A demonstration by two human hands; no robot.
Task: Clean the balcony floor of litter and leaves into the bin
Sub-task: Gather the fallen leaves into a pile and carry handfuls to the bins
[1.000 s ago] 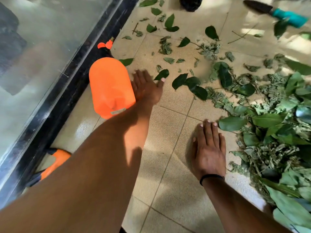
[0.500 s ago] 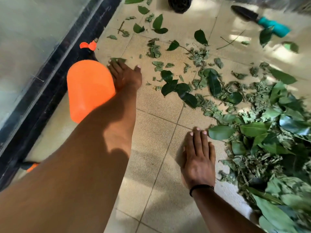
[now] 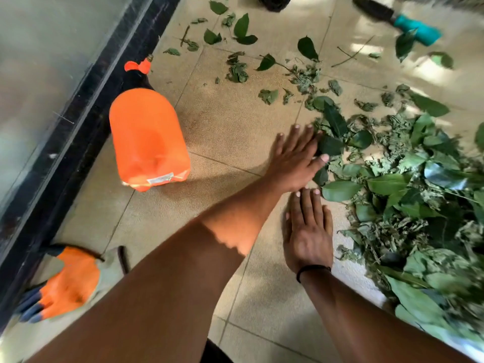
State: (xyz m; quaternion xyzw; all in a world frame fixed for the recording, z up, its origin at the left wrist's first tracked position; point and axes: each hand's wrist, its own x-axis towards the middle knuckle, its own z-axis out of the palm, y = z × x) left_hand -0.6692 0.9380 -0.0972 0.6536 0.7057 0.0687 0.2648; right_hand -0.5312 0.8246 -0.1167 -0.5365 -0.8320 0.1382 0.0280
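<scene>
1. Near the frame's centre, my left hand [image 3: 294, 158] lies flat, fingers straight and together, touching the edge of the leaf pile [image 3: 408, 200] at right.
2. Just below it, my right hand [image 3: 307, 231] presses flat on bare tile [image 3: 230, 121], holding nothing.
3. Left of both, open floor runs to the orange sprayer bottle [image 3: 146, 137] beside the black door frame [image 3: 65, 142].
4. Loose leaves [image 3: 241, 30] scatter along the top.

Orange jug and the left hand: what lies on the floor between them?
Bare tile only, in the head view: no leaves between the orange jug and the left hand.
</scene>
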